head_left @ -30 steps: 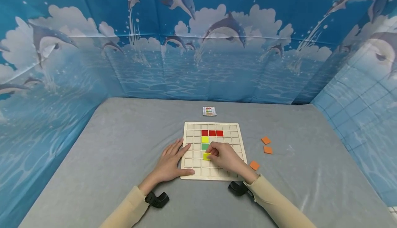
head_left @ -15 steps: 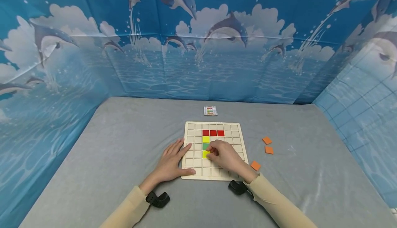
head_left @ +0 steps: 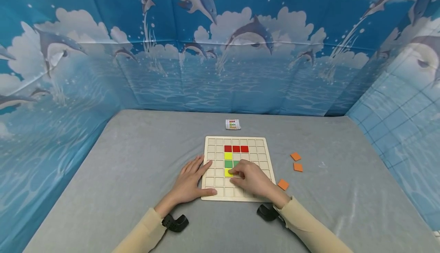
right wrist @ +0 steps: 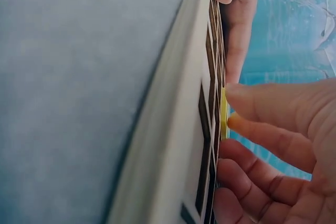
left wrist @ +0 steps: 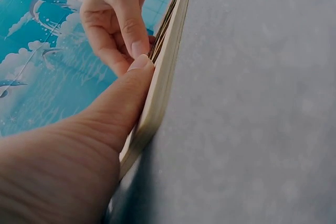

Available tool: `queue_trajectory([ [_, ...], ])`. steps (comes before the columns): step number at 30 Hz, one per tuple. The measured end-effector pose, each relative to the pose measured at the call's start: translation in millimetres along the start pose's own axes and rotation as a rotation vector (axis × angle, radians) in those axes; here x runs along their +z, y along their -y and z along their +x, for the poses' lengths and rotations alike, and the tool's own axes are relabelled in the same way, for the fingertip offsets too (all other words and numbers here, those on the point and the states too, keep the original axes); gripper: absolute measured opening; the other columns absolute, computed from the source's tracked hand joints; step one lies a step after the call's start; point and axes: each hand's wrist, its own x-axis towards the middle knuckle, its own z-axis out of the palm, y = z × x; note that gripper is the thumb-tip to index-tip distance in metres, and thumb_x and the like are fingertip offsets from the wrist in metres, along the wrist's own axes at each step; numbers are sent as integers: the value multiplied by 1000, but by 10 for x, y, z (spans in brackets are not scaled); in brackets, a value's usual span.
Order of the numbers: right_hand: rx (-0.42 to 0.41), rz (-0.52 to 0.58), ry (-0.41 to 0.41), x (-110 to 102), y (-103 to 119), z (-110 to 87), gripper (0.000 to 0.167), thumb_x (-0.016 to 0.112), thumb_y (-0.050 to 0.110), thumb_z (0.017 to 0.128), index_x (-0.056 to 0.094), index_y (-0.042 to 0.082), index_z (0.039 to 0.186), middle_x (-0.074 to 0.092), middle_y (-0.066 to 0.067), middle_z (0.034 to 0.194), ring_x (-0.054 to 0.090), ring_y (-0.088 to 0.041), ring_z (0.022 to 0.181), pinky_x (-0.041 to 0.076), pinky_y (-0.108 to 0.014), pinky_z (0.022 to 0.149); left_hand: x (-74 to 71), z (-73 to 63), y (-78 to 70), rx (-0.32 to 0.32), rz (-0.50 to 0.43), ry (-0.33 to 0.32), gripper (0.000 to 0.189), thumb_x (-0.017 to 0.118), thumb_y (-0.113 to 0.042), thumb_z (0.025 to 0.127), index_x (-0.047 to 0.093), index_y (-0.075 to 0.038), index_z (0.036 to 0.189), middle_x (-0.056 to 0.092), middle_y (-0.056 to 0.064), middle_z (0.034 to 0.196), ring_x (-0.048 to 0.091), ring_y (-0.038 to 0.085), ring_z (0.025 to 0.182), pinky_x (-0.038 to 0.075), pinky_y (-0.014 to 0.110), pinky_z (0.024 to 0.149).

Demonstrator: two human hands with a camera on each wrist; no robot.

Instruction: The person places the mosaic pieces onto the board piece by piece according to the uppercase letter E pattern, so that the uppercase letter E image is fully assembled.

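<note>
A wooden grid board (head_left: 214,191) lies on the grey table. On it are 3 red tiles (head_left: 236,148) in a row, with a yellow tile (head_left: 228,156) and green tiles (head_left: 228,164) below. My left hand (head_left: 187,180) rests at the board's left side, its thumb (left wrist: 134,77) over the near edge. Above the grid my right hand (head_left: 252,178) touches a lower yellow tile (right wrist: 224,114) with the index fingertip. In the head view its thumb is parted from the index finger. That hand covers part of the grid and the right side of the green row.
Three orange tiles (head_left: 283,184) lie loose right of the board. Behind the board sits a small pattern card (head_left: 233,124). A dolphin-print curtain (head_left: 220,73) hangs along the table's far edge.
The lower yellow tile has moved slightly away from me into line below the green tile. My right thumb and index finger have parted, and a second green tile shows. My left hand stays put.
</note>
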Motion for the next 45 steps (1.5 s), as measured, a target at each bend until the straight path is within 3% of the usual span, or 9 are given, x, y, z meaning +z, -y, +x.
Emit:
queue_trajectory([
  [11, -134, 70, 64, -88, -65, -186, 15, 75, 19, 84, 74, 15, 98, 61, 9, 94, 53, -9, 88, 45, -30, 77, 19, 1, 14, -1, 14, 0, 92, 63, -64, 79, 28, -18, 151, 14, 11, 157, 7, 26, 143, 9, 49, 110],
  [19, -197, 194, -25, -196, -237, -373, 12, 73, 15, 85, 72, 12, 97, 63, 8, 90, 55, -8, 75, 48, -26, 65, 23, -14, 2, 3, -9, 0, 92, 64, -63, 79, 29, -16, 151, 14, 13, 156, 7, 28, 142, 10, 51, 109],
  [24, -148, 207, -50, -365, -412, -478, 11, 72, 12, 86, 71, 9, 96, 61, 5, 87, 54, -9, 74, 48, -26, 63, 14, -14, -8, 4, -16, 3, 93, 64, -63, 79, 29, -16, 151, 14, 13, 156, 7, 28, 143, 10, 51, 109],
  [30, 8, 139, -21, -628, -599, -617, 26, 78, 22, 80, 67, 8, 98, 58, -2, 89, 51, -13, 71, 43, -25, 57, 14, -22, -6, 6, -3, 1, 92, 64, -63, 79, 29, -16, 151, 14, 13, 156, 8, 28, 142, 10, 50, 109],
  [37, 103, 98, 94, -833, -781, -691, 35, 83, 27, 74, 60, 8, 94, 52, -4, 81, 44, -11, 60, 40, -25, 53, 12, -25, -9, 6, -11, 0, 92, 64, -62, 80, 29, -16, 151, 14, 13, 156, 8, 28, 142, 10, 50, 109],
  [45, 141, 84, 220, -887, -848, -717, 42, 85, 29, 70, 55, 9, 91, 49, -2, 74, 43, -9, 60, 38, -25, 54, 35, -19, 12, -1, -6, -2, 93, 63, -65, 79, 29, -17, 151, 14, 12, 156, 9, 28, 142, 10, 50, 109],
])
